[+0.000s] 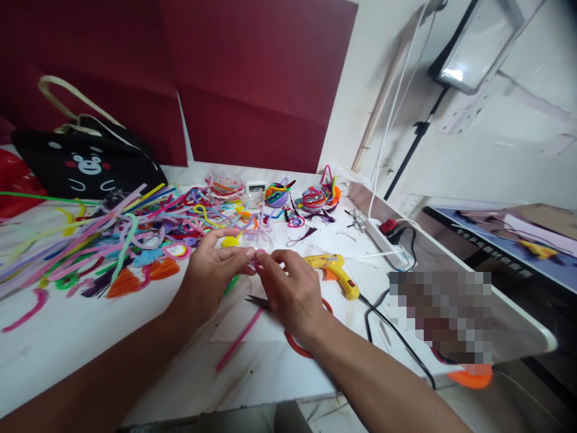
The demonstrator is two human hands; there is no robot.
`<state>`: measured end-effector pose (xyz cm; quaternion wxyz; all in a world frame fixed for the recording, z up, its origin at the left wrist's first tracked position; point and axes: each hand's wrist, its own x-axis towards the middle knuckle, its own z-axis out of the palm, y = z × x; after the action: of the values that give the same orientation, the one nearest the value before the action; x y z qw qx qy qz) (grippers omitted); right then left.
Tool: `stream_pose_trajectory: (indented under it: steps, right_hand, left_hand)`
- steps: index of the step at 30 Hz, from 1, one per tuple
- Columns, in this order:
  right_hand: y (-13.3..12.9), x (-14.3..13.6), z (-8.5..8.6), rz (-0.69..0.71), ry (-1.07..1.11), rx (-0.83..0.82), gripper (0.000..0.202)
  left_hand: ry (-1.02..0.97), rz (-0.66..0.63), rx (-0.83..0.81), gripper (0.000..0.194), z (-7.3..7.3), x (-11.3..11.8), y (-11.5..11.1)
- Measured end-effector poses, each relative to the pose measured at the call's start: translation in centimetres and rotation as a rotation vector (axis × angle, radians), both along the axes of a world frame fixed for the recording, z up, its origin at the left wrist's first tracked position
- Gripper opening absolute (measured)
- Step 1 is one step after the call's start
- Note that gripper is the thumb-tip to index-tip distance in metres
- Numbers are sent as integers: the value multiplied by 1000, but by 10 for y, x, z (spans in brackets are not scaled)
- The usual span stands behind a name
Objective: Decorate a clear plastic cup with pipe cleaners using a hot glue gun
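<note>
My left hand [216,264] and my right hand [288,285] meet above the white table [180,379]. Between their fingertips is a small pink and clear piece [259,252], mostly hidden by the fingers. Both hands are closed on it. Under my right hand lie scissors [297,344] with orange-red handles, their dark blades pointing left. A pink pipe cleaner [238,340] rests on the table below the hands. Just right of my right hand is a yellow glue gun [345,279]. Something yellow [231,240] shows behind my left fingers.
Colourful pipe cleaners [130,234] and orange tassels [124,282] cover the left side. A black bag [90,165] stands behind them. Decorated round pieces [277,195] sit at the back. To the right are a power strip [387,243], black cables [396,334] and a raised table edge [473,294].
</note>
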<state>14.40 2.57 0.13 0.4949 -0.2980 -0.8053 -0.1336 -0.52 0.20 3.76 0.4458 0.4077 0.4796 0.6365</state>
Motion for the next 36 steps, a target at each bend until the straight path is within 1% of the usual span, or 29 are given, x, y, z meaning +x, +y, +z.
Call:
stream_pose_trajectory:
  steps: [6,13,19,26,32,36]
  right_hand:
    - [0,0,-1,1,-7,-21,25]
    - [0,0,0,1,19,-29,24]
    - [0,0,0,2,31,-28,24]
    - [0,1,0,0,17,-32,25]
    - [0,1,2,4,32,-23,25]
    - [0,1,4,7,43,-26,23]
  left_hand:
    - [-3,10,3,51,-1,1,0]
    - [-5,-21,28,47,1,1,-3]
    - [68,-28,50,37,-2,-1,-3]
    - [90,-10,63,21,-4,0,-2]
    - [89,-16,63,21,-7,-1,0]
    - [50,-42,68,25,-7,0,2]
